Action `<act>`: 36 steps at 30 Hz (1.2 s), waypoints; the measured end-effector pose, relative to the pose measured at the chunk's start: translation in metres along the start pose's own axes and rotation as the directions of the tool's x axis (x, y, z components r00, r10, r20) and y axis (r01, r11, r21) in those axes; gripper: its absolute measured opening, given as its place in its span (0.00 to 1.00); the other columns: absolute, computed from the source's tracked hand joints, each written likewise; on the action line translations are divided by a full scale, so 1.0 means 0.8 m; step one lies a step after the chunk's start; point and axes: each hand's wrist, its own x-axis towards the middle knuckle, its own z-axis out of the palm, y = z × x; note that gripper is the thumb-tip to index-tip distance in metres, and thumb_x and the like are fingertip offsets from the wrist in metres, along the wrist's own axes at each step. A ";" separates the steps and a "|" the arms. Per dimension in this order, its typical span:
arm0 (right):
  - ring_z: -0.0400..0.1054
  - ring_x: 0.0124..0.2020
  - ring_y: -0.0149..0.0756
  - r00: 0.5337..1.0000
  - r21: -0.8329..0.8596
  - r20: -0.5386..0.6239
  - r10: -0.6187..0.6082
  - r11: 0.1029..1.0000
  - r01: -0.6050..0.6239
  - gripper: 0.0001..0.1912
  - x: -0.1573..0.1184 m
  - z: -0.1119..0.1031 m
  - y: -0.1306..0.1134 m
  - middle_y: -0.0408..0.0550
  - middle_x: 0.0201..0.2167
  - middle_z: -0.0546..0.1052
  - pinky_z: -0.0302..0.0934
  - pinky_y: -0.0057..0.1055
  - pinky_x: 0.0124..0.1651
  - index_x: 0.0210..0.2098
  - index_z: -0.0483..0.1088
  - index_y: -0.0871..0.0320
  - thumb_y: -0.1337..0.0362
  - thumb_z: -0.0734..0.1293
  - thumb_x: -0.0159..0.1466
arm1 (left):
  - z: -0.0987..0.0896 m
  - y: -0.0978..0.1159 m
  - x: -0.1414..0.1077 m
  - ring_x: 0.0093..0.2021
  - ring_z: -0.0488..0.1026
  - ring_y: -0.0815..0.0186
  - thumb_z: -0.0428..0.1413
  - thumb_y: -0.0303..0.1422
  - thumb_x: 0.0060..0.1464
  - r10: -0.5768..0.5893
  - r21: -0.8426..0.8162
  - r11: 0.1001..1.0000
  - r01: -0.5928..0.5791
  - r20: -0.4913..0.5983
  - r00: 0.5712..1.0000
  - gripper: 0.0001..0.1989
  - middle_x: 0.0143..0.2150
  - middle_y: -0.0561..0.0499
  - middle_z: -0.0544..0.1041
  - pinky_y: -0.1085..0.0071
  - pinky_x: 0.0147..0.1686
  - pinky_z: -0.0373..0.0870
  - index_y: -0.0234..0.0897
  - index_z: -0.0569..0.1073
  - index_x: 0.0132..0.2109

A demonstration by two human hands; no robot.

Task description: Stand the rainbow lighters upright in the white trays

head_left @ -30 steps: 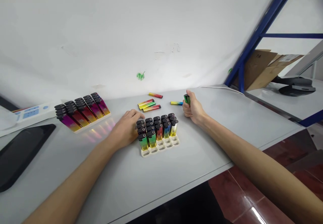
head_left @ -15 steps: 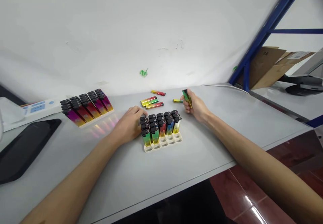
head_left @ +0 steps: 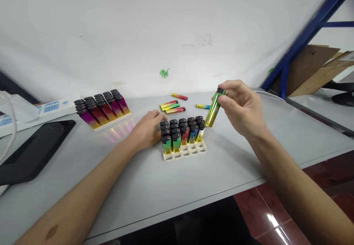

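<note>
My right hand (head_left: 238, 107) pinches a shiny green-and-yellow lighter (head_left: 215, 108) near its black top, raised and tilted to the right of a cream rack (head_left: 184, 153). Upright lighters with black tops, such as a red one (head_left: 185, 136) and a green one (head_left: 167, 145), fill the rack's back rows. Bare slots show along its front edge. My left hand (head_left: 149, 129) rests at the rack's left side with fingers bent; its fingertips are partly hidden behind the lighters, and whether they grip the rack I cannot see.
Several loose lighters (head_left: 173, 107) lie behind the rack, and a blue-and-yellow one (head_left: 203, 106) lies apart from them. A second rack of purple and red lighters (head_left: 106, 111) stands left. Farther left are a black tray-like object (head_left: 35, 149) and a white power strip (head_left: 56, 108).
My right hand has lifted the green lighter from the back of the table and brought it closer, its lower end now toward the rack. My left hand stays beside the rack.
</note>
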 end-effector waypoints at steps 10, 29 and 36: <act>0.69 0.39 0.41 0.834 -0.317 0.404 -0.377 0.798 0.513 0.08 -0.038 0.046 -0.015 0.46 0.36 0.78 0.64 0.45 0.45 0.39 0.74 0.50 0.58 0.74 0.62 | -0.002 0.003 0.000 0.52 0.68 0.54 0.58 0.30 0.51 -0.011 -0.015 1.000 0.011 -0.001 1.000 0.15 0.49 0.46 0.72 0.58 0.52 0.68 0.41 0.72 0.47; 0.69 0.41 0.39 0.894 -0.135 0.373 -0.250 0.938 0.319 0.08 -0.032 0.036 -0.021 0.47 0.39 0.73 0.66 0.44 0.47 0.31 0.75 0.52 0.62 0.78 0.57 | 0.001 0.000 0.005 0.55 0.68 0.53 0.52 0.30 0.58 -0.072 0.041 0.996 0.077 -0.102 0.992 0.14 0.53 0.43 0.72 0.54 0.55 0.68 0.39 0.72 0.51; 0.69 0.40 0.38 0.875 -0.134 0.402 -0.270 0.928 0.348 0.07 -0.029 0.033 -0.021 0.47 0.37 0.73 0.67 0.41 0.45 0.32 0.75 0.53 0.63 0.77 0.58 | 0.001 -0.009 0.016 0.69 0.58 0.50 0.48 0.27 0.58 -0.058 0.148 0.987 0.066 -0.058 0.997 0.30 0.72 0.43 0.61 0.50 0.67 0.59 0.36 0.61 0.68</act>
